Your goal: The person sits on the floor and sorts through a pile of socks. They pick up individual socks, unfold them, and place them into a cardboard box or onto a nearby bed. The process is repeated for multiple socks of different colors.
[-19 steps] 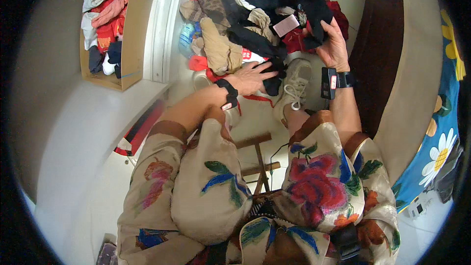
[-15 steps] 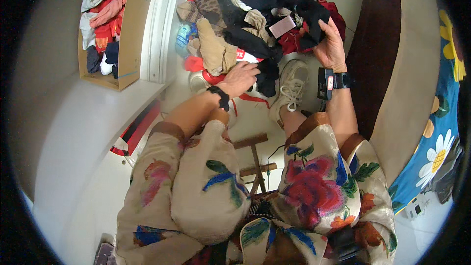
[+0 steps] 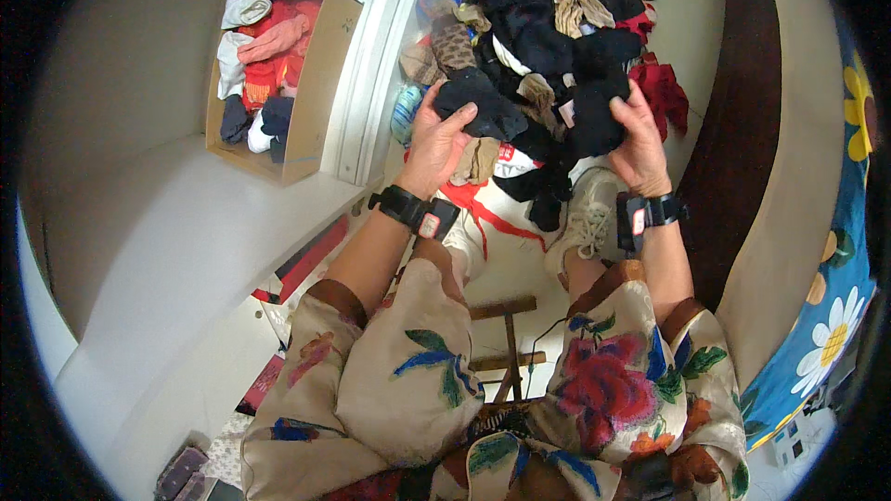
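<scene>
A heap of socks and other clothing [image 3: 520,28] in black, beige and red lies on the floor before my feet. At its near left side, my left hand [image 3: 434,144] grips a dark sock [image 3: 478,104], thumb on top. My right hand [image 3: 640,148] pinches a black sock [image 3: 597,121] at the heap's right side. Between the hands are more black fabric and a crumpled beige sock [image 3: 536,93]. Another beige sock [image 3: 476,161] lies just below the dark one, beside a white and red cloth [image 3: 512,161]. The fingers under both held socks are partly hidden.
On the left, a cardboard box [image 3: 320,83] holds red, white, pink and dark folded socks. My shoes [image 3: 590,213] stand at the heap's near edge, with a red ribbon [image 3: 506,224] between them. A dark brown strip [image 3: 750,102] runs along the right.
My left hand has risen from the near edge and now holds a dark sock. My right hand still grips black fabric. The small pink box is out of sight. The view has shifted.
</scene>
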